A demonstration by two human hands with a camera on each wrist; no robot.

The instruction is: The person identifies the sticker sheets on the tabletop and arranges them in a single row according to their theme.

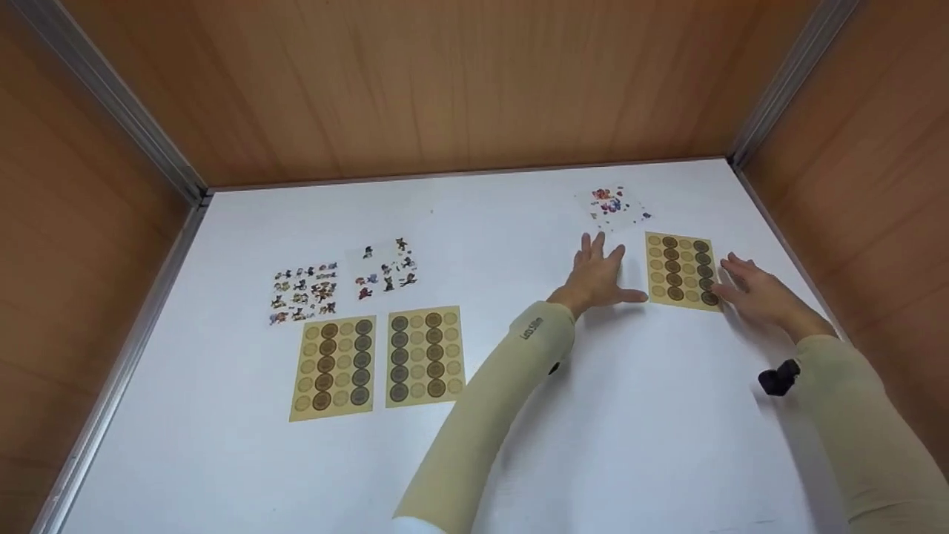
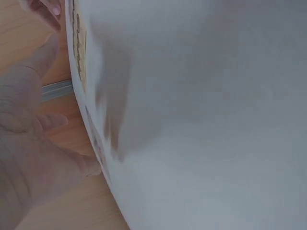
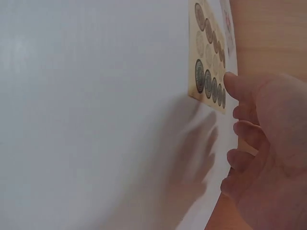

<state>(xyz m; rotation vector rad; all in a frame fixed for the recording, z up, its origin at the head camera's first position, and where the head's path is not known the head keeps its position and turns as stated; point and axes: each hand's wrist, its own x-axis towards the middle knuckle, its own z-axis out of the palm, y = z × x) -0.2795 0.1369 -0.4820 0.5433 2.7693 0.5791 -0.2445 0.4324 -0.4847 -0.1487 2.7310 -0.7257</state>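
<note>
A tan sheet of round brown stickers (image 1: 680, 271) lies flat on the white table (image 1: 519, 460) at the right. My left hand (image 1: 597, 268) rests flat on the table just left of it, fingers spread and thumb against the sheet's left edge. On the other side, my right hand (image 1: 744, 282) has straight fingers touching the sheet's right edge. In the right wrist view the thumb of that hand (image 3: 259, 139) meets the near corner of the sheet (image 3: 208, 72). The left wrist view shows my left hand (image 2: 29, 143) and a thin strip of the sheet (image 2: 79, 48).
A clear sheet with colourful stickers (image 1: 615, 206) lies just behind the tan one. Two more tan sticker sheets (image 1: 334, 367) (image 1: 425, 356) and two cartoon sticker sheets (image 1: 304, 291) (image 1: 385, 268) lie at the left. Wooden walls (image 1: 445, 81) enclose the table on three sides.
</note>
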